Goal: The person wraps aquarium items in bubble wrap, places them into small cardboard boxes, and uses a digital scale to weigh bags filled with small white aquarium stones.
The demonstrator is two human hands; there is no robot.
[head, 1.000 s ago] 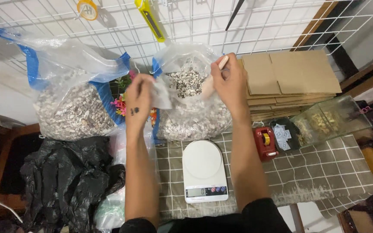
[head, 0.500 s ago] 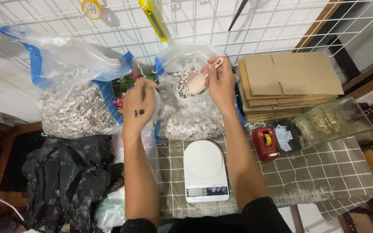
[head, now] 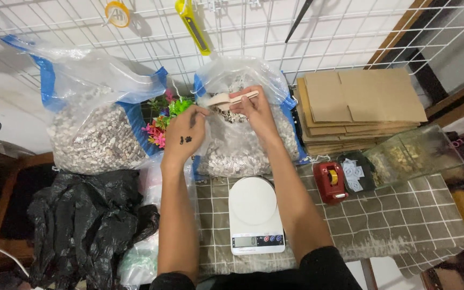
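My right hand [head: 258, 110] grips a pale wooden scoop [head: 226, 100] over the mouth of a clear plastic bag of small pebbles [head: 241, 150]. My left hand [head: 185, 134] pinches the left edge of that bag's opening, next to the scoop's bowl. A white kitchen scale [head: 254, 214] with nothing on its round plate sits on the tiled table [head: 393, 225] just below the bag, between my forearms.
A second, bigger bag of pebbles [head: 92, 129] stands at the left, with colourful plastic plants [head: 163, 115] between the bags. Black plastic sheeting [head: 81, 225] lies lower left. A cardboard stack [head: 361, 107], a red tape dispenser [head: 330, 180] and a clear tub [head: 414, 156] sit right.
The right hand has lowered the scoop and turned it level over the bag's mouth. The left hand has shifted right from beside the bag onto its rim.
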